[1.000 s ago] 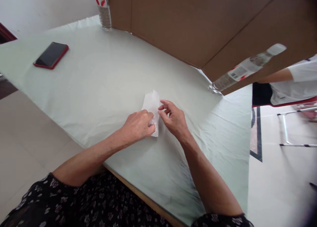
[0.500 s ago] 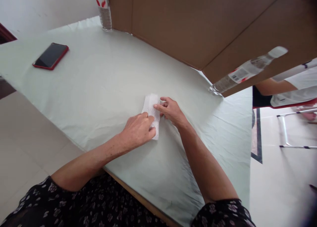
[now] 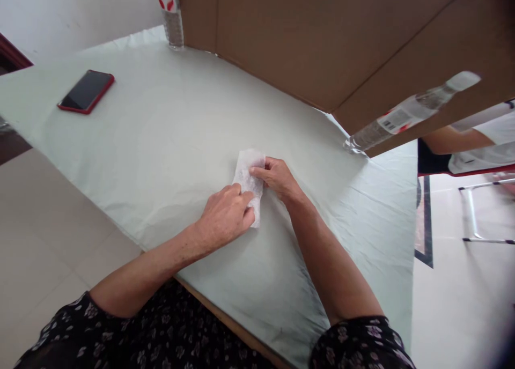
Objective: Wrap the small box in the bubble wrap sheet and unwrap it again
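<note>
A folded white tissue [image 3: 250, 165] with a textured surface lies over the pale tablecloth, in the middle of the view. My left hand [image 3: 227, 212] is closed on its lower left part, with the fingers curled and the thumb low on the tissue. At the right edge, my right hand [image 3: 279, 180] pinches the tissue, its thumb on top and its other fingers partly hidden beneath.
A red-cased phone [image 3: 86, 91] lies at the far left of the table [image 3: 161, 127]. Large brown cardboard [image 3: 281, 42] stands at the back, with a plastic bottle [image 3: 173, 23] at its left and another bottle [image 3: 402, 117] at its right. Someone's arm [image 3: 456, 139] shows at the far right.
The right-hand fingers have closed in from the tissue's right side and now pinch its edge. The tissue's upper part looks wider and slightly lifted. My left hand stays nearly in place.
</note>
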`<state>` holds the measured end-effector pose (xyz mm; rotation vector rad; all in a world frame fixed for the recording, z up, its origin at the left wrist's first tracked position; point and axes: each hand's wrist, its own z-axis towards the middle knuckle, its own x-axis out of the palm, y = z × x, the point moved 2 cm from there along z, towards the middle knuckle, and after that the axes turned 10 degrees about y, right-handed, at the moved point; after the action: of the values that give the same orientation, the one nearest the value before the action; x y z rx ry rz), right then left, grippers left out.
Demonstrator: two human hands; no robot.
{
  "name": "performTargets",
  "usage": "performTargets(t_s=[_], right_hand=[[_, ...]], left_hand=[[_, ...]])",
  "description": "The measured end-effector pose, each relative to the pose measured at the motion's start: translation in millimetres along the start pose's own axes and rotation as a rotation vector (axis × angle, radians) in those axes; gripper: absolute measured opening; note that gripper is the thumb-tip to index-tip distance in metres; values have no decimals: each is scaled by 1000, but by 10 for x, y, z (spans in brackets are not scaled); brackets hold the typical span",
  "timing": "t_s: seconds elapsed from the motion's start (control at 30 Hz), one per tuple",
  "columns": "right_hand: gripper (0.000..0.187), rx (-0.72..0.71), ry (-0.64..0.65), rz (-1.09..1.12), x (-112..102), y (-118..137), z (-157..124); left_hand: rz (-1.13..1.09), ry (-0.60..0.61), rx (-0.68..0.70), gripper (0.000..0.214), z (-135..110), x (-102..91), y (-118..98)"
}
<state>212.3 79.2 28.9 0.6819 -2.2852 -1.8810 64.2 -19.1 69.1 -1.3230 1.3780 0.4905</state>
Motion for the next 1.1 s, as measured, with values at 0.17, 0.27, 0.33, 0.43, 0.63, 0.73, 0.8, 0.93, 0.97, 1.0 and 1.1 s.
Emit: performTargets(t_s=[0.17,0.27,0.33,0.43,0.63,0.73,0.8,0.93,0.97,1.0,1.1], right_hand=[[27,-140,16,179,114,11,-154],[27,-210,19,135,151,29,-303],[26,-233,26,61,165,56,-415],[28,-235,68,-27,183,98,-550],[26,-283,96,-19,221,134,-669],[17,-312,67,-82,261,127,-752],[11,-326,45,-138,295,101,-828],[8,-396,3,-227,358,-2,-973],[13,-426,-8,-254,371,-30,-1001],[16,-455,-20,-284,381,-58,-1024],[18,-520,-39,-360,404,-126,-1064]], left_hand=[[-35,-22,-30,24,-1,12,12],[-60,-46,-51,22,0,38,29],[-92,-77,-49,20,2,67,47],[-173,-150,-18,18,3,129,78],[-305,-307,-71,17,-36,244,97],[-352,-329,-152,18,-69,262,92],[-365,-327,-185,22,-83,268,98],[-388,-398,-183,40,-98,289,143],[-382,-430,-153,44,-100,296,154],[-366,-459,-114,46,-102,302,161],[-296,-489,22,34,-99,318,169]])
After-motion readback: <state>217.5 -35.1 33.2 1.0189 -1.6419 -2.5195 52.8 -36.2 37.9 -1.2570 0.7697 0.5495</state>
